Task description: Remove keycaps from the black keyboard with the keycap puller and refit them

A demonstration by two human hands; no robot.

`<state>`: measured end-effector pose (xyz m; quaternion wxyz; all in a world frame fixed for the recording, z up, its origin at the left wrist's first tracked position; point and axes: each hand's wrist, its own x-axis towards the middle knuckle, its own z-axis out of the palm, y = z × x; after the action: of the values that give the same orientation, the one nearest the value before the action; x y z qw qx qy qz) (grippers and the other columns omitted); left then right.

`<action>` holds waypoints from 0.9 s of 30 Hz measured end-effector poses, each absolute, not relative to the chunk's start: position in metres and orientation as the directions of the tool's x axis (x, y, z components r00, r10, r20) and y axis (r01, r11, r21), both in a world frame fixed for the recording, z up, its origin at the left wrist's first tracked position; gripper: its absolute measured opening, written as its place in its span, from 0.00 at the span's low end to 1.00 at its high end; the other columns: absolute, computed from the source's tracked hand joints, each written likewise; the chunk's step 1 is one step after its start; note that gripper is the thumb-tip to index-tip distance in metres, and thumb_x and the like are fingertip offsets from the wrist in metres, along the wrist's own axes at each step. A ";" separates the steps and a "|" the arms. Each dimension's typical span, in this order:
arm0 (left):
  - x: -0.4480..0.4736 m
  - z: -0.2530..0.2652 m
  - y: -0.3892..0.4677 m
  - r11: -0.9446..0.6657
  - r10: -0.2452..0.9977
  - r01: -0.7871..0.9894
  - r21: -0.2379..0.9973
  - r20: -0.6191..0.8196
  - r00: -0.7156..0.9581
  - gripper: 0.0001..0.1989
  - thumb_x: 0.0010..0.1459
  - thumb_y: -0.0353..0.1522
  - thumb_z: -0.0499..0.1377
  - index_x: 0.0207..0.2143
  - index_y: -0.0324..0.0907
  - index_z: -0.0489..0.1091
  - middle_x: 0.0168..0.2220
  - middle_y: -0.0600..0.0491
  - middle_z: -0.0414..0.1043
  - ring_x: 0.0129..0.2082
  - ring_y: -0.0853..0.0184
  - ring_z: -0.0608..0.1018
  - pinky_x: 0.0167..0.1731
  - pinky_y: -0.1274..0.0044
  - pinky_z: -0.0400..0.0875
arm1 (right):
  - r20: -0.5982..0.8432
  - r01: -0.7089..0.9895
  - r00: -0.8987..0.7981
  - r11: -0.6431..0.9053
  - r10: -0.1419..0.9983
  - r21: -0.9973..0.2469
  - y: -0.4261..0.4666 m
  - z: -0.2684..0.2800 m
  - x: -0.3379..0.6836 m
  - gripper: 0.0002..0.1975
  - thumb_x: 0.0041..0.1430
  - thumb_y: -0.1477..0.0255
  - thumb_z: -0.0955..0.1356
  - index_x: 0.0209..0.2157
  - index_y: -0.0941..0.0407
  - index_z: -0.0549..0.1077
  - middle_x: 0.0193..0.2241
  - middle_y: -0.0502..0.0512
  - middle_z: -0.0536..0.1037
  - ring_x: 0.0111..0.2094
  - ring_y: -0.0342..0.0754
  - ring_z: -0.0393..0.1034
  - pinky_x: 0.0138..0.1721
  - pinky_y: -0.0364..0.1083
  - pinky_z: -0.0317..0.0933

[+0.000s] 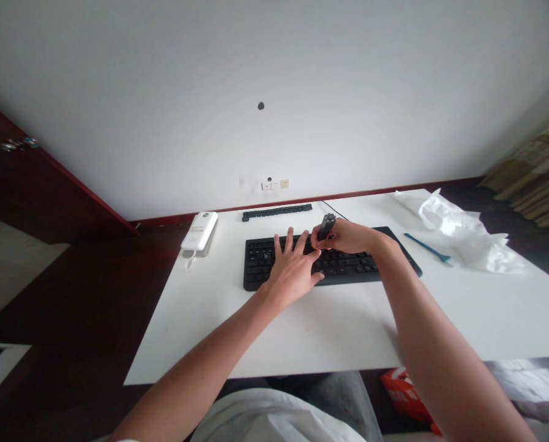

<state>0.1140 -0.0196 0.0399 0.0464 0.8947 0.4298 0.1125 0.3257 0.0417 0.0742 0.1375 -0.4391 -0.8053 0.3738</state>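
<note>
A black keyboard (pixel 343 270) lies on the white table in front of me. My left hand (pixel 292 264) rests on its left half, fingers spread across the keys and thumb at the front edge. Beside it, my right hand (pixel 343 236) is closed around a dark grey tool (pixel 326 226) with a blocky upper end. The tool stands nearly upright over the upper middle keys, and its lower tip is hidden by my fingers. Left of my left hand, a spot (pixel 268 255) among the keys looks as though a keycap is off. Behind the keyboard is a row of loose black keycaps (pixel 278 212).
On the left, a white power bank (pixel 201 232) with a loop strap lies over a flat grey object. A teal brush (pixel 427 248) and a crumpled white plastic bag (pixel 463 230) are at the right. One dark cable (pixel 334 210) runs behind my right hand.
</note>
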 end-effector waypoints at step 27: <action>0.128 0.039 0.001 -0.633 0.772 0.741 0.225 0.112 0.626 0.37 0.52 0.56 0.66 0.59 0.46 0.72 0.74 0.43 0.48 0.74 0.37 0.43 0.68 0.40 0.37 | -0.147 0.483 -0.428 0.088 0.892 -0.871 0.049 0.069 0.353 0.15 0.50 0.61 0.75 0.36 0.56 0.80 0.32 0.56 0.82 0.37 0.55 0.77 0.41 0.51 0.71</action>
<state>0.1276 0.0011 0.0386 0.0785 0.8982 0.4209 0.0992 0.3533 0.0495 0.0689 0.2191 -0.4878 -0.7044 0.4668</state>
